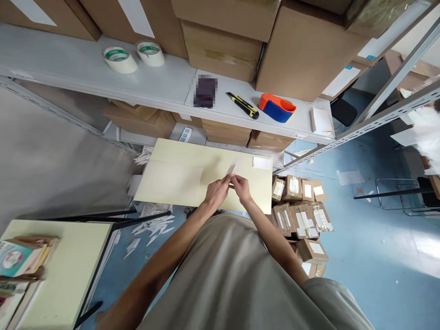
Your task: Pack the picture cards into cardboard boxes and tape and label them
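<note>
Over the pale yellow table (172,174) my two hands meet at the fingertips. Fingers of my left hand (217,191) are closed on a small whitish slip of paper (233,168), which sticks up and away from me. My right hand (240,187) pinches at the same slip's lower end, close beside the left. The slip is slightly blurred, so its print and exact kind do not show. A white label (261,162) lies flat near the table's far right corner, beyond my right hand.
On the grey shelf (165,87) ahead are tape rolls (120,60), a box cutter (242,105), an orange-and-blue tape dispenser (277,108) and a white stack (321,121). Cardboard boxes (302,220) crowd the floor at right. A second table (79,256) stands at left.
</note>
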The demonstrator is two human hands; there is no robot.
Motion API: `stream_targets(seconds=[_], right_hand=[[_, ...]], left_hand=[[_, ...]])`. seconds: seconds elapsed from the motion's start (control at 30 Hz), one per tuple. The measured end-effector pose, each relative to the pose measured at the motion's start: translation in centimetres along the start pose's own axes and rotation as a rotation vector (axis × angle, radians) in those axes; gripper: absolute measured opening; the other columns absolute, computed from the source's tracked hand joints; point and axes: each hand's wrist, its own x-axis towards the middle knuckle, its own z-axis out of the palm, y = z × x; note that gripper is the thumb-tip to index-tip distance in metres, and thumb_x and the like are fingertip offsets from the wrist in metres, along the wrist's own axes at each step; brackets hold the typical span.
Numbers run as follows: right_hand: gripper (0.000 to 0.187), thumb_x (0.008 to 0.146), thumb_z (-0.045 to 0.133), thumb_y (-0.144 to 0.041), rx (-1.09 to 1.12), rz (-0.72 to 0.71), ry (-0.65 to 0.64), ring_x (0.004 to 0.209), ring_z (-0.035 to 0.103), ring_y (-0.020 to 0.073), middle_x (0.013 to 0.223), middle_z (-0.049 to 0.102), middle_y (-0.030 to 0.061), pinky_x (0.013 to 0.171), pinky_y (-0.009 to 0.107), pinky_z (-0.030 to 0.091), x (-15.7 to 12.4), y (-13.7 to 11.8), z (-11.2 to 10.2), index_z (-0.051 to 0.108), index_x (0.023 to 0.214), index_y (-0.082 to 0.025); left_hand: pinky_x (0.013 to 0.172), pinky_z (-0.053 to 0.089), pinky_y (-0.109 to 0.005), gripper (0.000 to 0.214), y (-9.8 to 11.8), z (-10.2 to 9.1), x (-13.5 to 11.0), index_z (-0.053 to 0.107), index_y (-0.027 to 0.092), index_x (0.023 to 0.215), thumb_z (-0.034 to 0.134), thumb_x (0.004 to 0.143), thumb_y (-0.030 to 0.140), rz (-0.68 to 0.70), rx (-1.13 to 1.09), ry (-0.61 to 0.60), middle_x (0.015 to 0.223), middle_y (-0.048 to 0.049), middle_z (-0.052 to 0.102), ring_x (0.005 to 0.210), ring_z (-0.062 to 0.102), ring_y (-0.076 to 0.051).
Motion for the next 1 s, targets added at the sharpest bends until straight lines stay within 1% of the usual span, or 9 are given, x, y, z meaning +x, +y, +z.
stream_targets(seconds=[0.17, 0.23, 0.3, 0.43, 0.6, 0.7, 0.8, 0.9, 1.0], right_hand=[[0.066, 0.081, 0.08, -0.087, -0.007, -0.061, 0.143, 0.075, 0.061, 0.018, 0.077, 0.069, 0.0011, 0.072, 0.034, 0.064, 0.3, 0.2, -0.5, 0.075, 0.085, -0.022], [0.065, 0.081, 0.08, -0.087, -0.03, -0.07, 0.156, 0.07, 0.056, 0.0162, 0.071, 0.062, -0.0012, 0.067, 0.032, 0.059, 0.5, -0.4, -1.3, 0.072, 0.082, -0.022], [0.065, 0.08, 0.082, -0.088, -0.014, -0.058, 0.112, 0.066, 0.053, 0.0147, 0.068, 0.057, -0.0033, 0.066, 0.031, 0.057, 0.6, -1.2, -2.4, 0.07, 0.081, -0.023], [0.065, 0.078, 0.087, -0.087, 0.092, -0.043, -0.024, 0.067, 0.056, 0.0153, 0.07, 0.059, -0.0029, 0.067, 0.03, 0.056, 0.6, -2.9, -4.5, 0.065, 0.079, -0.026], [0.061, 0.079, 0.087, -0.085, 0.158, -0.046, -0.079, 0.089, 0.074, 0.0254, 0.089, 0.079, 0.004, 0.081, 0.038, 0.064, 0.2, -4.3, -5.5, 0.071, 0.091, -0.028], [0.058, 0.082, 0.086, -0.083, 0.169, -0.041, -0.102, 0.101, 0.078, 0.0284, 0.1, 0.084, 0.0061, 0.088, 0.041, 0.067, 0.1, -4.7, -5.4, 0.073, 0.097, -0.028], [0.061, 0.078, 0.09, -0.082, 0.195, -0.037, -0.09, 0.097, 0.078, 0.0274, 0.1, 0.084, 0.0058, 0.087, 0.04, 0.067, -0.1, -5.0, -5.1, 0.075, 0.098, -0.027], [0.063, 0.073, 0.094, -0.084, 0.215, -0.045, -0.078, 0.086, 0.073, 0.0234, 0.093, 0.081, 0.0035, 0.081, 0.037, 0.064, -0.3, -5.4, -4.9, 0.075, 0.095, -0.027], [0.063, 0.076, 0.091, -0.086, 0.158, -0.061, -0.085, 0.075, 0.064, 0.0193, 0.08, 0.071, 0.0009, 0.072, 0.033, 0.06, -0.8, -5.8, -4.5, 0.073, 0.085, -0.026]], left_hand=[[0.117, 0.059, -0.049, 0.057, 0.7, -0.4, -0.5, 0.065, 0.024, 0.163, 0.066, 0.107, 0.026, 0.029, -0.114, 0.073, 0.16, -0.0167, 0.073, 0.138, 0.075, -0.04], [0.117, 0.06, -0.049, 0.06, 0.5, -0.9, -0.5, 0.066, 0.024, 0.163, 0.074, 0.104, 0.036, 0.059, -0.247, 0.078, 0.159, -0.0154, 0.074, 0.135, 0.077, -0.039], [0.117, 0.061, -0.048, 0.062, -0.2, -1.7, -0.4, 0.069, 0.023, 0.159, 0.076, 0.103, 0.048, 0.058, -0.408, 0.134, 0.157, -0.0145, 0.075, 0.132, 0.078, -0.037], [0.125, 0.057, -0.05, 0.076, -1.9, -4.1, -0.2, 0.07, 0.02, 0.156, 0.081, 0.096, 0.065, -0.035, -0.699, 0.348, 0.169, -0.0173, 0.065, 0.151, 0.066, -0.038], [0.112, 0.065, -0.049, 0.087, -1.9, -6.8, -1.0, 0.078, 0.016, 0.144, 0.093, 0.082, 0.075, -0.052, -1.08, 0.102, 0.147, -0.0193, 0.08, 0.139, 0.074, -0.039], [0.102, 0.068, -0.046, 0.083, -1.2, -7.3, -1.6, 0.083, 0.016, 0.133, 0.097, 0.076, 0.074, -0.063, -1.135, 0.125, 0.135, -0.017, 0.085, 0.125, 0.079, -0.037], [0.099, 0.068, -0.045, 0.079, -0.8, -7.4, -1.8, 0.084, 0.016, 0.13, 0.098, 0.076, 0.072, -0.068, -1.133, 0.171, 0.13, -0.0156, 0.086, 0.12, 0.08, -0.035], [0.103, 0.068, -0.047, 0.075, -0.8, -7.3, -1.8, 0.083, 0.016, 0.132, 0.093, 0.082, 0.071, -0.058, -1.071, 0.203, 0.132, -0.0162, 0.085, 0.124, 0.079, -0.036], [0.113, 0.065, -0.049, 0.067, -0.3, -7.1, -2.1, 0.08, 0.019, 0.137, 0.086, 0.09, 0.067, -0.031, -0.863, 0.321, 0.146, -0.0164, 0.08, 0.136, 0.074, -0.037]])
